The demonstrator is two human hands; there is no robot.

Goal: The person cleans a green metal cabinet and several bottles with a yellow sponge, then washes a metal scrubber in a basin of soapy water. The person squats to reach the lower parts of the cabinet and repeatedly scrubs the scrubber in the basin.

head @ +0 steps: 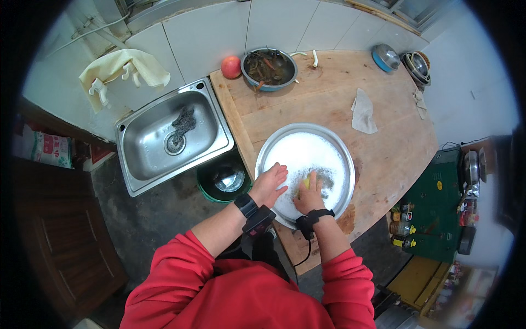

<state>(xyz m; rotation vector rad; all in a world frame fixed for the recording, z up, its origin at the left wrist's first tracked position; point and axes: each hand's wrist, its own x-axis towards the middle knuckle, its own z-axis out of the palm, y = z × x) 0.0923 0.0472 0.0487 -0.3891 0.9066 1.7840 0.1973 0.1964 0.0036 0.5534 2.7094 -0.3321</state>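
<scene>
A round metal basin full of white suds stands on the wooden table near its left front edge. My right hand is in the basin, its fingers over a yellow-green sponge that it presses into the foam. What lies beneath the suds cannot be seen. My left hand is at the basin's left side, over the rim, with its fingers apart and nothing held. Both wrists wear black straps with small devices, and a cable hangs from the right one.
Left of the wooden table is a steel sink with a dark mesh scrubber. Below stands a green bucket. An apple, a bowl of dark scraps, a cloth and stacked bowls lie farther back.
</scene>
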